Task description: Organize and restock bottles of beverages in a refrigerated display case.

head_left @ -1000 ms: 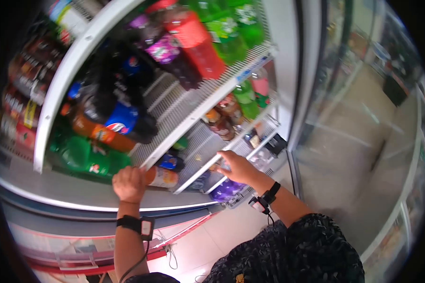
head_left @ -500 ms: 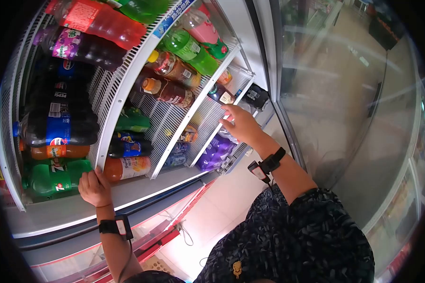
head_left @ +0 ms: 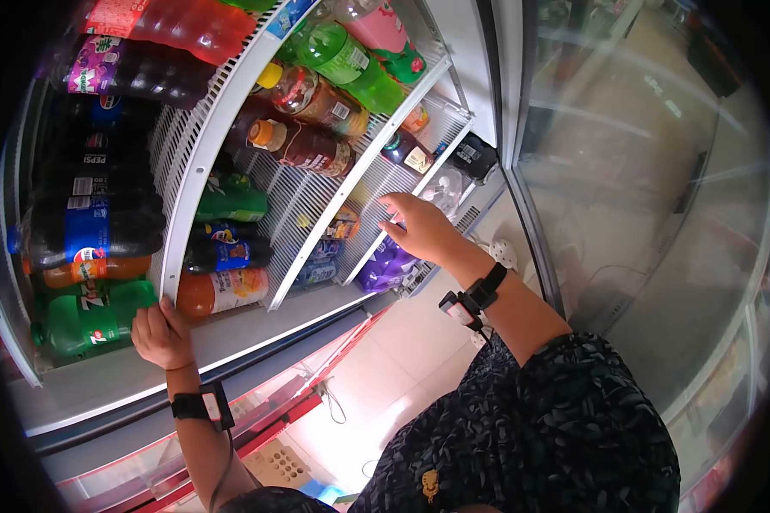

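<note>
With curled fingers, my left hand (head_left: 162, 335) grips the front end of a white fridge shelf edge (head_left: 188, 192), beside a green 7UP bottle (head_left: 103, 316). My right hand (head_left: 423, 227) reaches over the lower wire shelves with thumb and fingers apart, holding nothing. Purple packs (head_left: 385, 267) lie just below it, partly covered by the hand. Near its fingers are a dark bottle with a pale label (head_left: 407, 152) and clear bottles (head_left: 444, 188). A small orange-labelled bottle (head_left: 342, 224) stands to its left.
Pepsi bottles (head_left: 90, 227) and a red drink bottle (head_left: 175, 30) fill the upper shelf. Brown drinks with an orange cap (head_left: 304, 147) and a green bottle (head_left: 346, 64) lie on the middle shelf. The glass door (head_left: 616, 171) stands open at right.
My right hand has moved slightly down and left, away from the dark bottle. The view has shifted a little. My left hand stays at the shelf edge.
</note>
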Demonstrator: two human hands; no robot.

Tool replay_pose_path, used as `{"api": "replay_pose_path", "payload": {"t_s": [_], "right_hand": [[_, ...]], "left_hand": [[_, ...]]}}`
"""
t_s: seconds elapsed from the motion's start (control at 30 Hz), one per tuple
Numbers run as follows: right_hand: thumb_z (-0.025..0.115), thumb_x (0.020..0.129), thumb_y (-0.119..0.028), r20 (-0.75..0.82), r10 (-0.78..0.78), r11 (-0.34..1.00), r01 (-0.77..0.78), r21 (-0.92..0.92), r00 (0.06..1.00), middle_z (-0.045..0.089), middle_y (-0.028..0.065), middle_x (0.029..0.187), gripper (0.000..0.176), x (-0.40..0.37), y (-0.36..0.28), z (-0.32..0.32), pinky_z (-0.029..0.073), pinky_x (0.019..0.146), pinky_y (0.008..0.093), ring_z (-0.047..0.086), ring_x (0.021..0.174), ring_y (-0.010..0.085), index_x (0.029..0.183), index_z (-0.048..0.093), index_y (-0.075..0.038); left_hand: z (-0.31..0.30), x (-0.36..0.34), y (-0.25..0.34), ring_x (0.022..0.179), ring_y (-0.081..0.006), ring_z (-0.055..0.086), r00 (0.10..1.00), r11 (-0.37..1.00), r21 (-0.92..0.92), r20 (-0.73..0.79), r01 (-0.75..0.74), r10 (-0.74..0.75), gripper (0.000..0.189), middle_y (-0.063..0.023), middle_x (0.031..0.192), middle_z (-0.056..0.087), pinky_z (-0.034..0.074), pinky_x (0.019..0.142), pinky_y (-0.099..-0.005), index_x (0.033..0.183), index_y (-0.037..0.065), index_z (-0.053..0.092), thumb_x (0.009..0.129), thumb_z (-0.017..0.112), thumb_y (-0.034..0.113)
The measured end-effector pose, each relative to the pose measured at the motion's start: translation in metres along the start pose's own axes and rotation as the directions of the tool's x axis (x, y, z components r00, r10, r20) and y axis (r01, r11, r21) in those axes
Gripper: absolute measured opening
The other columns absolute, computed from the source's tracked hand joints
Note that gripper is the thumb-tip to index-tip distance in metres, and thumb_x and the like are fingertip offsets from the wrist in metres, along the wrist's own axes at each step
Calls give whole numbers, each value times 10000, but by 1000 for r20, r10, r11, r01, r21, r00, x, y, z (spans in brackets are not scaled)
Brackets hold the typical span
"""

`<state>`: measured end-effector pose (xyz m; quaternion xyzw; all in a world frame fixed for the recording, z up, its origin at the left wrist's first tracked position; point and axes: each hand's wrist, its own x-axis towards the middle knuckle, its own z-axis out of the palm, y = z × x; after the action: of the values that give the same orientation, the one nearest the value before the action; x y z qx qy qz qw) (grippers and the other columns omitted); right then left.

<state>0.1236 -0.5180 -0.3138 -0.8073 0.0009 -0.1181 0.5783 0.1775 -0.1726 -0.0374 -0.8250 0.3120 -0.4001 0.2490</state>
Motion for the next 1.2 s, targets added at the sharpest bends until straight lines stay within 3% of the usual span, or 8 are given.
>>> {"api": "replay_pose_path", "payload": {"t_s": [0.33, 0.4, 0.53, 0.7, 0.9, 0.97, 1.07, 1.2], "right_hand": [[692, 889, -234, 76, -22, 1000, 21, 16, 997, 676, 159, 1040, 333, -21, 23, 6, 535, 810, 418, 675, 940, 315, 1140, 608, -31], [710, 888, -205, 120, 44, 999, -43, -9, 992, 686, 170, 1070, 376, -25, 27, 2, 558, 805, 371, 702, 920, 288, 1187, 610, 1], [712, 885, -195, 151, 150, 988, -154, 10, 977, 696, 170, 1044, 341, -37, 33, -5, 555, 805, 368, 697, 920, 278, 1150, 635, 5], [702, 882, -230, 170, 167, 985, -170, 2, 971, 707, 168, 994, 304, -55, 66, 13, 563, 788, 384, 705, 902, 300, 1086, 650, -12], [704, 897, -206, 298, 217, 975, -190, -117, 929, 711, 149, 933, 302, -83, 90, 25, 554, 762, 368, 699, 865, 271, 1101, 636, 6], [707, 892, -194, 336, 288, 957, -264, -117, 897, 709, 151, 939, 302, -89, 94, 29, 555, 752, 369, 698, 863, 276, 1109, 632, 3], [702, 887, -226, 303, 198, 980, -183, -78, 932, 696, 157, 918, 294, -101, 109, 42, 548, 713, 410, 694, 840, 314, 1066, 630, -5], [708, 883, -224, 327, 200, 980, -183, -81, 924, 694, 163, 934, 299, -98, 108, 49, 546, 729, 410, 692, 850, 319, 1060, 632, 5]], "left_hand": [[0, -2, 0, 633, -325, 531, 999, 1000, 18, 31, 23, -24, 246, -113, 700, 512, 414, 577, -447, 750, 54, 589, 954, 610, 188], [1, -2, 1, 634, -323, 533, 1000, 999, 26, 10, 28, -28, 245, -112, 704, 518, 419, 579, -444, 751, 54, 593, 953, 611, 191], [3, -3, 3, 625, -307, 532, 999, 999, 22, -32, 45, -44, 241, -94, 702, 521, 417, 567, -440, 750, 63, 600, 953, 612, 193], [2, -3, 3, 605, -302, 519, 997, 998, 37, -57, 59, -57, 247, -88, 681, 511, 405, 554, -431, 730, 62, 598, 944, 628, 182], [5, -6, 6, 576, -259, 503, 992, 996, -2, -89, 94, -94, 264, -72, 663, 503, 381, 523, -397, 717, 55, 592, 959, 620, 155], [7, -8, 6, 577, -258, 504, 990, 996, 3, -103, 92, -92, 266, -71, 664, 503, 381, 524, -396, 719, 53, 593, 962, 619, 158], [9, -9, 4, 578, -259, 505, 988, 996, 7, -123, 93, -92, 261, -71, 666, 505, 381, 525, -394, 734, 46, 605, 966, 616, 163], [8, -8, 4, 579, -266, 506, 987, 996, -18, -132, 87, -88, 234, -79, 670, 516, 382, 528, -396, 776, 34, 638, 969, 615, 163]]}}
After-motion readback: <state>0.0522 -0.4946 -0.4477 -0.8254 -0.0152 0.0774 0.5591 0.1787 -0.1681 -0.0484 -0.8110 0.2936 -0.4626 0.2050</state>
